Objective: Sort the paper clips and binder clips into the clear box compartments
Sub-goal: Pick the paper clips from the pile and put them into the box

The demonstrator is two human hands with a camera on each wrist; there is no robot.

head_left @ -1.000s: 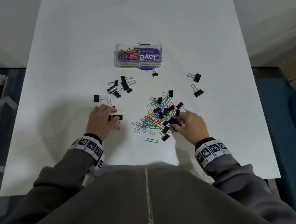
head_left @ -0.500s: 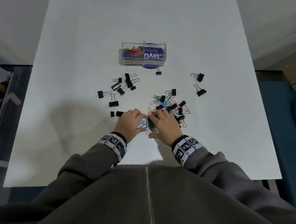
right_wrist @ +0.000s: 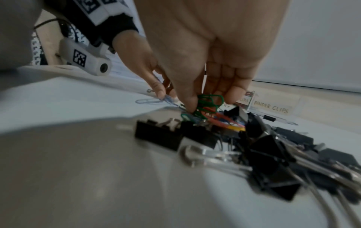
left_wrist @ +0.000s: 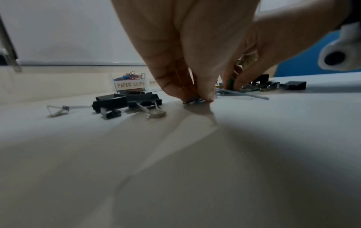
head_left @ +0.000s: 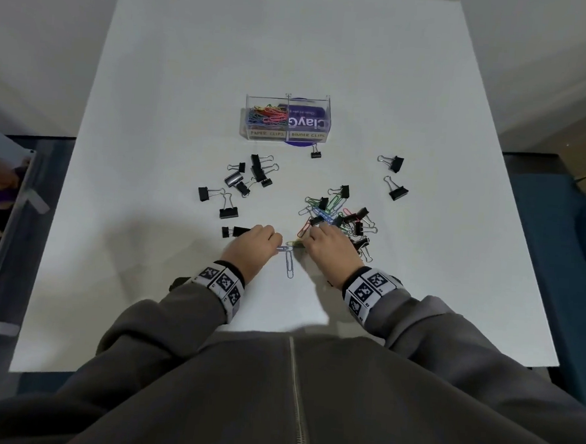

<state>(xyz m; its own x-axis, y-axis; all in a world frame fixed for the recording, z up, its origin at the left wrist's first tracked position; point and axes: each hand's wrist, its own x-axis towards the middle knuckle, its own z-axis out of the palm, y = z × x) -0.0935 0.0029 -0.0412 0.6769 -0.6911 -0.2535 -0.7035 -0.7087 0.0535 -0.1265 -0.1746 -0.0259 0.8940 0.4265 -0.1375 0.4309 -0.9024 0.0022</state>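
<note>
The clear box (head_left: 287, 122) stands mid-table; its left compartment, labelled PAPER CLIPS, holds coloured paper clips (head_left: 268, 114), and the right one, labelled BINDER CLIPS, shows no clips. My left hand (head_left: 253, 247) pinches blue paper clips (left_wrist: 193, 99) against the table. My right hand (head_left: 331, 246) pinches a bunch of green paper clips (right_wrist: 209, 102) at the near edge of the mixed pile (head_left: 340, 218). A light blue paper clip (head_left: 289, 264) lies between the hands. Black binder clips (head_left: 249, 178) lie scattered left of the pile.
The white table (head_left: 190, 78) ends at a near edge close to my body. Two binder clips (head_left: 395, 178) lie apart at the right, one (head_left: 316, 153) just before the box. A clear container (head_left: 3, 224) sits off the table's left side.
Both hands came together at the near side of the pile from wider apart. The left hand left the binder clip it touched and now pinches blue paper clips; the right pinches green ones.
</note>
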